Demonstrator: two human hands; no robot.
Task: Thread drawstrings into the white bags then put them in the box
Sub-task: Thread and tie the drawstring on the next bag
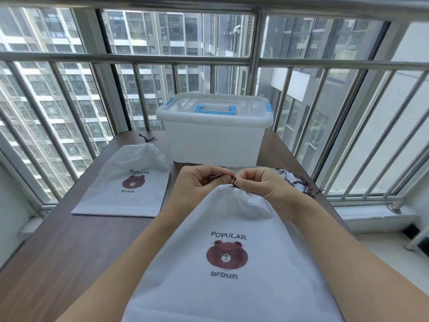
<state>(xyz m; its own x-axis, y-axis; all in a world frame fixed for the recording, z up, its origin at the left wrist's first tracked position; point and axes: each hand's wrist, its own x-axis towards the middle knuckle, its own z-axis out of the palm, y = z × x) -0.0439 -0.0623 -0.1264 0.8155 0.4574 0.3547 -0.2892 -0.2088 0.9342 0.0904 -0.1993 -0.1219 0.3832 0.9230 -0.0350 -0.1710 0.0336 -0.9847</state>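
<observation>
At centre frame, the left hand (200, 182) and right hand (260, 182) each pinch the dark drawstring (234, 181) at the gathered mouth of the white fabric bag with a brown bear print (222, 259). A second white bear-print bag (130, 182), cinched, lies at left on the brown table (69, 247). The translucent lidded plastic box with blue handle (214, 131) stands behind; loose dark strings (297, 182) lie right of the right hand.

Enclosed balcony of a high-rise flat, a home setting. Beyond both hands: metal railing (139, 58) with vertical bars across floor-to-ceiling glass (58, 89); through it, tall apartment blocks (162, 38) close by, seen from well above ground. Under the hands, a brown wooden table (69, 240) pushed against the railing. Right of the hands, a pale tiled ledge (371, 217) at the railing's foot
</observation>
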